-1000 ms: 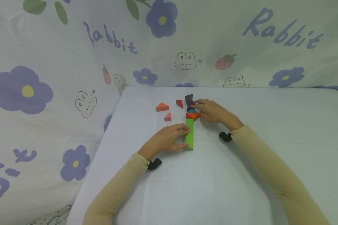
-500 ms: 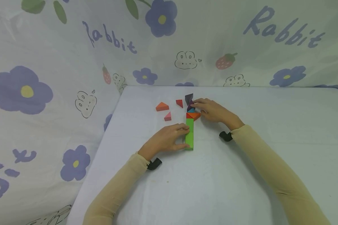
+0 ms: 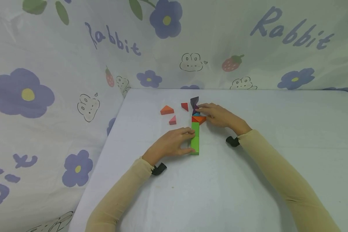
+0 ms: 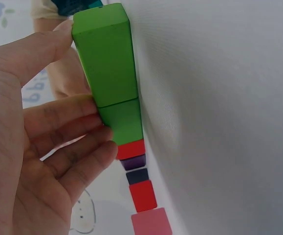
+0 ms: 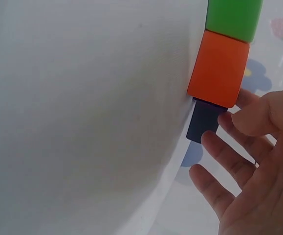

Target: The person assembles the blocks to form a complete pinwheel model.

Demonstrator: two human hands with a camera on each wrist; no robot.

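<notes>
Two green blocks lie end to end in the middle of the table. My left hand rests along their left side, thumb near the near end and fingers further up, as the left wrist view also shows. Beyond them sit a small red triangle block and an orange triangle block, then a blue block, a purple block and a dark grey block. My right hand reaches in from the right, fingertips against the purple block; its fingers look loosely extended in the right wrist view.
Left of the row lie a loose orange triangle block, a red triangle block and a pink triangle block. A white cloth covers the table. Printed fabric hangs behind and on the left.
The right hand's fingertips have shifted slightly down toward me, and the purple block has been nudged slightly. The left hand and the green blocks stay where they were.
</notes>
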